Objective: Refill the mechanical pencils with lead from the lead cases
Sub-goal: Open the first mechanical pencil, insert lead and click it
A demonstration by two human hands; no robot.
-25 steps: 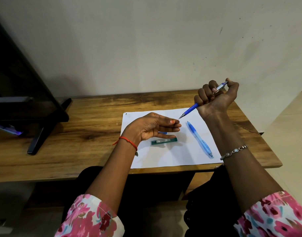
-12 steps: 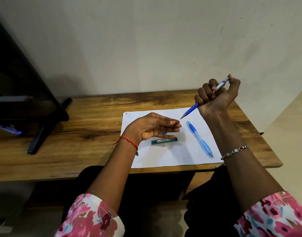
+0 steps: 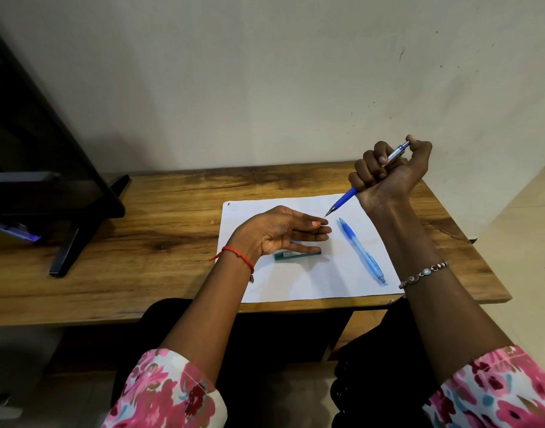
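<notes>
My right hand (image 3: 388, 174) is fisted around a dark blue mechanical pencil (image 3: 345, 199), tip pointing down-left, thumb on its silver top end. My left hand (image 3: 277, 233) hovers palm up over the white paper (image 3: 295, 279), fingers stretched out and close together, just below the pencil tip. A green lead case (image 3: 297, 255) lies on the paper partly under the left fingers. A light blue mechanical pencil (image 3: 362, 251) lies on the paper to the right. A bit of blue shows under my left fingers; I cannot tell what it is.
The paper lies on a wooden table (image 3: 141, 242) against a pale wall. A black screen on a stand (image 3: 64, 186) occupies the table's left end. The table's right edge sits just beyond my right forearm.
My right hand has risen slightly and the thumb now sits higher on the pencil's top end. My left hand has hardly moved.
</notes>
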